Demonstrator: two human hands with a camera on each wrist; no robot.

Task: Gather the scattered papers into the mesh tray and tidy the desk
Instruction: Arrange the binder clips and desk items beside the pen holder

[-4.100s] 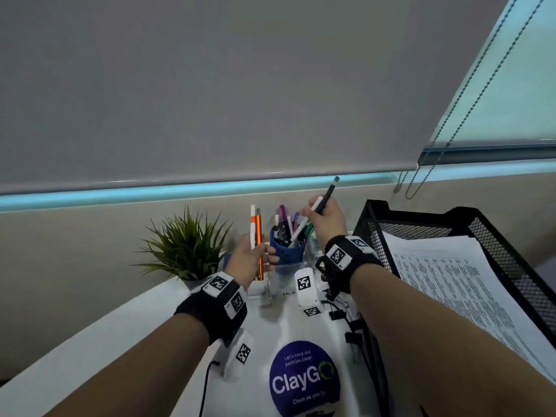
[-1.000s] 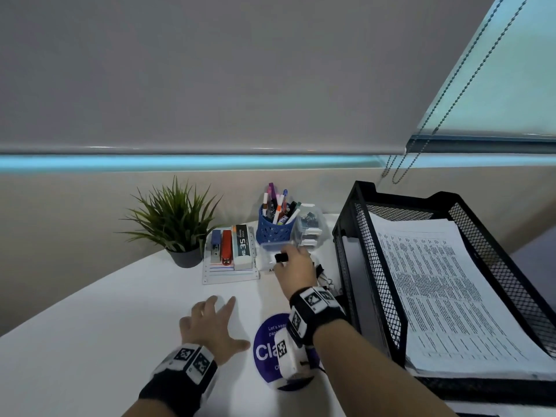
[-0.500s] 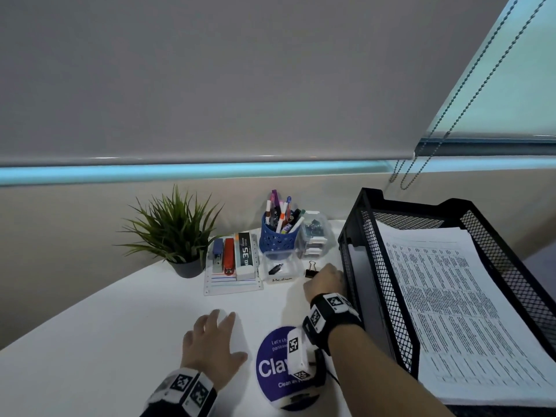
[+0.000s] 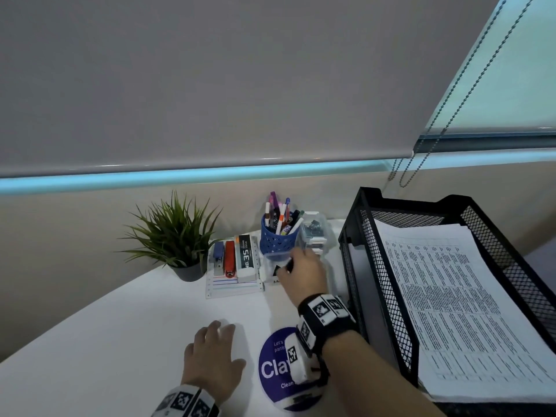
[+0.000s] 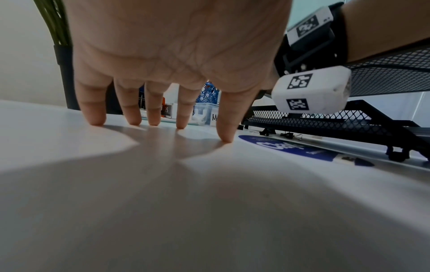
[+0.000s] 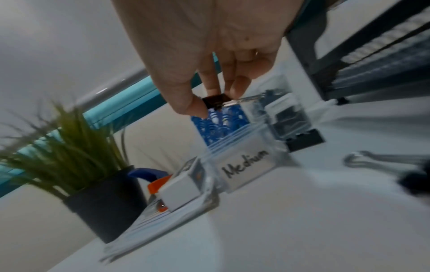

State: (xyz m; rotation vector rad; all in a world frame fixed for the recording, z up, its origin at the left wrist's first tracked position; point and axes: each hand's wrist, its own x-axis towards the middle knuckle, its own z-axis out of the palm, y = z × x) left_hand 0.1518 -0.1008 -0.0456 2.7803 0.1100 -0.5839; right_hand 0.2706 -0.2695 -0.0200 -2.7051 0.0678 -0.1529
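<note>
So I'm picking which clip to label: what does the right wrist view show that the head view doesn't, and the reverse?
Only the right wrist view: the thumb and fingers pinching a black binder clip over the clear box labelled "Medium".
Only the head view: the left hand flat on the desk, and the papers in the mesh tray.
Both: plant, blue pen cup, right hand.

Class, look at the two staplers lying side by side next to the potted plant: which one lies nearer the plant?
The blue stapler. It lies on the plant's side, while the red stapler lies between it and the staple box.
</note>
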